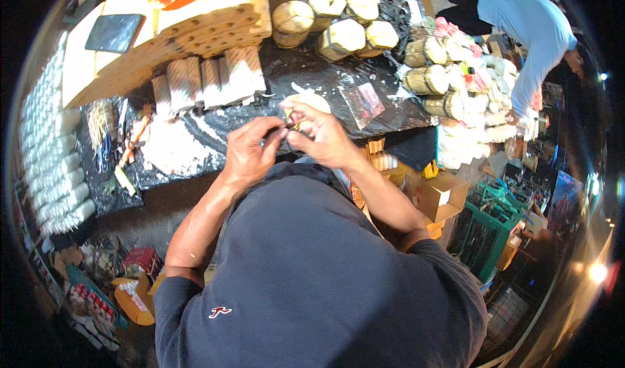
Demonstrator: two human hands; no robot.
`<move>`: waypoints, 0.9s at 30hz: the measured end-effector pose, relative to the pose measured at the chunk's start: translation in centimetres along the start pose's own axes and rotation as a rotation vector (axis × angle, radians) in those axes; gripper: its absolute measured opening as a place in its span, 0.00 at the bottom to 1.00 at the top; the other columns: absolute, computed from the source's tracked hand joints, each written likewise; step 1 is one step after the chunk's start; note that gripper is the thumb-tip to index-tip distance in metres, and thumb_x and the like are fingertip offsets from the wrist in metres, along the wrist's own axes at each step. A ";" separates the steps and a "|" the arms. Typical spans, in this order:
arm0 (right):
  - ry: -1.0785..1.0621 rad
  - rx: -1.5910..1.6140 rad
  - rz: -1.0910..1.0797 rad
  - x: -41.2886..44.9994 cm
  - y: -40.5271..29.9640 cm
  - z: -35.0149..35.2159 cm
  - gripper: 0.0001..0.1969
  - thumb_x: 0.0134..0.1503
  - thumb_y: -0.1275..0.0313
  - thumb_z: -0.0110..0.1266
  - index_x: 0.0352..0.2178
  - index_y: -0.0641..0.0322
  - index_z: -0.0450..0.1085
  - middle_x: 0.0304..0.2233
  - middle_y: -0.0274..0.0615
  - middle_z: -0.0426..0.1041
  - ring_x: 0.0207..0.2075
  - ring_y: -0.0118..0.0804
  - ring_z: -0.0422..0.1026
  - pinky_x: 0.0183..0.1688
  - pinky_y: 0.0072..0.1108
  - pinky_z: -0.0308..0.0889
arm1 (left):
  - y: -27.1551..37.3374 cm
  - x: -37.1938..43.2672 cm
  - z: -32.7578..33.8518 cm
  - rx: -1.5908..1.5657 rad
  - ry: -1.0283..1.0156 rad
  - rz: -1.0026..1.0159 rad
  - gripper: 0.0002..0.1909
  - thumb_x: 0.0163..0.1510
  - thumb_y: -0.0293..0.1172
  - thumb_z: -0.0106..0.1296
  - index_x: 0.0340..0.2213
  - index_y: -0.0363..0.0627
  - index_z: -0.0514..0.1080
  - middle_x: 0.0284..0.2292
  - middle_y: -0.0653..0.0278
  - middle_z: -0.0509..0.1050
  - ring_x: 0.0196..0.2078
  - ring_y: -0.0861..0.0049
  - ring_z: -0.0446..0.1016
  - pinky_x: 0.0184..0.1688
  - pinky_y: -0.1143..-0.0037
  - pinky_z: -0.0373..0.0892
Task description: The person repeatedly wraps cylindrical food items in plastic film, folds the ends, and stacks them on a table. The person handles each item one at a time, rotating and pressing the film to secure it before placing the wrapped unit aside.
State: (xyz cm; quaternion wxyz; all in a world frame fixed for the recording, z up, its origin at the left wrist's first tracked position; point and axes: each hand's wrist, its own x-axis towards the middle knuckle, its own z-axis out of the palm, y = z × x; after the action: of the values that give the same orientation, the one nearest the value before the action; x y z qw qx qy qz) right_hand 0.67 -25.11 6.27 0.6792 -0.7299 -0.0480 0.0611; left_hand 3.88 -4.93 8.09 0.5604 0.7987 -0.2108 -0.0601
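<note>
My left hand (254,146) and my right hand (320,136) meet in front of my chest, over the near edge of a dark-covered table (293,70). The right hand's fingers are around a small yellowish item (289,112), perhaps the handles of small scissors; its exact kind is unclear. The left thumb and forefinger pinch something tiny and dark at the same spot, too small to name. Just behind the right hand lies a round pale piece (320,103) with a white strip on it. Farther right on the table is a clear plastic packet (364,105) with pink in it.
Trimmed, banded coconuts (342,38) stand at the back, with more at the right. A stack of yellow trays (195,21) bears a dark tablet-like slab (114,32). Paper-wrapped rolls (185,82) lie before it. A cardboard box (439,197) is at lower right; another person (532,31) bends over goods beyond.
</note>
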 end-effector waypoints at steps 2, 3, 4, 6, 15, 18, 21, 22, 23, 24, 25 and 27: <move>0.058 -0.034 0.084 -0.6 -0.5 -0.3 0.16 0.63 0.68 0.64 0.49 0.66 0.76 0.37 0.41 0.78 0.37 0.33 0.75 0.44 0.25 0.72 | 0.3 1.2 1.2 -0.090 -0.082 -0.016 0.11 0.58 0.21 0.60 0.44 0.38 0.79 0.37 0.54 0.83 0.39 0.70 0.84 0.42 0.72 0.78; 0.102 -0.091 0.049 -0.7 -0.9 -0.9 0.15 0.63 0.68 0.64 0.48 0.67 0.77 0.38 0.43 0.79 0.38 0.34 0.76 0.44 0.26 0.72 | 0.4 1.6 1.3 -0.147 -0.141 -0.082 0.13 0.59 0.21 0.59 0.47 0.38 0.78 0.40 0.53 0.83 0.41 0.69 0.84 0.43 0.72 0.78; 0.144 -0.147 0.014 -0.7 -1.1 -1.5 0.15 0.63 0.69 0.64 0.47 0.68 0.77 0.38 0.44 0.80 0.39 0.35 0.77 0.45 0.26 0.72 | 0.5 1.7 1.8 -0.271 -0.137 -0.126 0.15 0.59 0.22 0.59 0.48 0.37 0.77 0.42 0.52 0.82 0.42 0.69 0.83 0.44 0.71 0.78; 0.217 -0.280 -0.023 -0.8 -1.5 -3.2 0.12 0.63 0.70 0.63 0.42 0.69 0.78 0.39 0.47 0.82 0.40 0.37 0.80 0.45 0.27 0.73 | 0.7 1.3 2.7 -0.517 -0.130 -0.222 0.19 0.59 0.23 0.60 0.52 0.36 0.75 0.46 0.48 0.80 0.45 0.68 0.82 0.45 0.70 0.79; 0.659 -1.401 0.270 -0.1 6.5 -17.8 0.38 0.57 0.53 0.68 0.63 0.61 0.64 0.57 0.53 0.71 0.54 0.51 0.74 0.54 0.43 0.69 | -3.6 3.2 5.5 0.516 -0.374 0.111 0.55 0.39 0.44 0.77 0.66 0.48 0.61 0.67 0.46 0.58 0.69 0.44 0.58 0.70 0.54 0.59; 0.339 -1.227 0.460 -2.2 11.7 -18.5 0.48 0.50 0.50 0.70 0.66 0.60 0.58 0.62 0.56 0.64 0.61 0.63 0.66 0.59 0.53 0.63 | -5.7 3.9 7.3 0.454 -0.417 0.094 0.57 0.38 0.43 0.77 0.67 0.49 0.61 0.67 0.47 0.59 0.67 0.45 0.61 0.69 0.57 0.62; 0.239 -1.169 0.482 -2.7 13.4 -17.0 0.45 0.48 0.56 0.73 0.64 0.61 0.61 0.57 0.54 0.69 0.60 0.59 0.66 0.60 0.51 0.62 | -8.1 2.9 8.2 0.221 -0.257 0.105 0.52 0.37 0.38 0.77 0.64 0.51 0.64 0.64 0.48 0.63 0.64 0.46 0.66 0.66 0.58 0.66; 0.238 -1.243 0.466 -2.7 14.3 -16.8 0.45 0.48 0.57 0.73 0.64 0.60 0.61 0.56 0.54 0.69 0.60 0.57 0.66 0.59 0.50 0.62 | -8.5 2.9 8.4 0.161 -0.178 0.160 0.52 0.38 0.36 0.76 0.64 0.48 0.63 0.62 0.49 0.66 0.64 0.48 0.67 0.65 0.59 0.67; 0.237 -1.316 0.450 -2.7 14.9 -16.7 0.45 0.47 0.57 0.74 0.64 0.60 0.62 0.55 0.53 0.70 0.59 0.56 0.67 0.59 0.48 0.62 | -8.9 2.7 8.2 0.127 -0.235 0.048 0.53 0.38 0.35 0.76 0.65 0.47 0.62 0.62 0.49 0.66 0.64 0.48 0.67 0.66 0.59 0.66; 0.256 -1.311 0.443 -2.6 15.1 -16.8 0.47 0.46 0.59 0.75 0.64 0.59 0.61 0.55 0.52 0.70 0.59 0.55 0.67 0.57 0.46 0.64 | -8.0 3.2 7.6 0.092 -0.292 -0.060 0.54 0.38 0.35 0.76 0.65 0.47 0.61 0.62 0.48 0.66 0.65 0.49 0.67 0.66 0.60 0.66; 0.265 -1.311 0.452 -2.7 15.2 -16.8 0.46 0.45 0.59 0.75 0.64 0.59 0.62 0.55 0.51 0.70 0.59 0.55 0.67 0.57 0.46 0.63 | -7.4 3.5 7.2 0.057 -0.349 -0.168 0.54 0.38 0.34 0.76 0.65 0.46 0.60 0.62 0.48 0.67 0.65 0.49 0.66 0.67 0.60 0.65; 0.279 -1.313 0.459 -2.7 15.0 -16.6 0.46 0.44 0.59 0.76 0.63 0.58 0.62 0.54 0.49 0.71 0.59 0.55 0.67 0.57 0.47 0.63 | -8.6 3.8 6.7 0.161 -0.385 -0.048 0.58 0.36 0.36 0.78 0.66 0.46 0.58 0.63 0.48 0.65 0.66 0.49 0.65 0.68 0.61 0.63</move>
State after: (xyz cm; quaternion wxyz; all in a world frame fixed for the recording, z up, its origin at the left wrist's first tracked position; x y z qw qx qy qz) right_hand 0.33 -42.99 -7.44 0.0688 -0.9811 0.1677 0.0670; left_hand 7.38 -9.87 -1.72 0.4427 0.8194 -0.2990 -0.2077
